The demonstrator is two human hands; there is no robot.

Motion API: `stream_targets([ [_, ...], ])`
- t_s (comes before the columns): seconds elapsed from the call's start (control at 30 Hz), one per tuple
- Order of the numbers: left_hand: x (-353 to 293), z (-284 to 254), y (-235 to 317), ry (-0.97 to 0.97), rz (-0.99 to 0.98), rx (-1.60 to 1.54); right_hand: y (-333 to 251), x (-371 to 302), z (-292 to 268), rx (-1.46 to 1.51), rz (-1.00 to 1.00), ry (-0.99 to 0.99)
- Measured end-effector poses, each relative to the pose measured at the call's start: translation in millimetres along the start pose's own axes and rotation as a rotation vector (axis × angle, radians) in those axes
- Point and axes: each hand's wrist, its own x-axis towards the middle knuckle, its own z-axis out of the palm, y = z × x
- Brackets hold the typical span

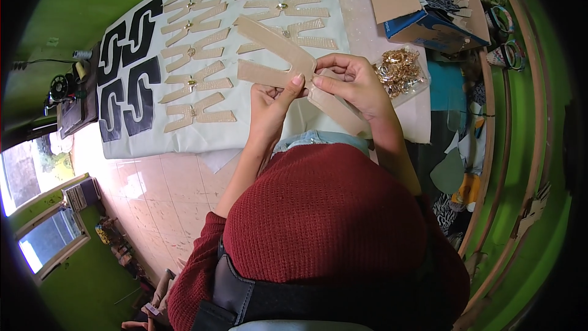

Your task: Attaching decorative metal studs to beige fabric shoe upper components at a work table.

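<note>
Both my hands hold up a beige forked strap piece (pixel 263 72) above the table's near edge. My left hand (pixel 269 107) is closed on it, thumb on top close to where the two arms meet. Thumb and fingers of my right hand (pixel 355 86) pinch it at the narrow middle. Another beige arm of the piece slants down under my right hand. Whatever lies between my fingertips is too small to make out. Beyond, similar beige strap pieces (pixel 193 83) lie in two columns, many bearing a small shiny ornament (pixel 282 6) at the centre.
Black curved cut-outs (pixel 142 95) lie at the left of the pale-covered table (pixel 202 138). A clear bag of gold-coloured ornaments (pixel 398 70) sits beside my right hand. Behind it stands an open cardboard box (pixel 422 27) holding dark strips. A sewing machine (pixel 70 95) is at far left.
</note>
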Motion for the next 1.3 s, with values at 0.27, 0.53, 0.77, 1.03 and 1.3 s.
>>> stream_targets([
  [0.27, 18, -12, -6, 0.087, 0.010, 0.081, 5, 11, -25, -0.369, -0.317, 0.087],
  [0.53, 20, -15, -9, 0.167, 0.011, 0.129, 5, -6, -9, -1.042, -0.499, -0.071],
  [0.77, 16, -12, -1, 0.057, -0.033, 0.053, 46, 7, 3, -0.972, -0.660, 0.147],
  [1.03, 23, -42, -10, 0.301, 0.070, 0.522, 52, 19, -6, 0.191, 0.076, -0.126],
  [1.3, 28, -58, -46, 0.218, -0.357, -0.531, 74, 27, -21, 0.108, 0.209, -0.310],
])
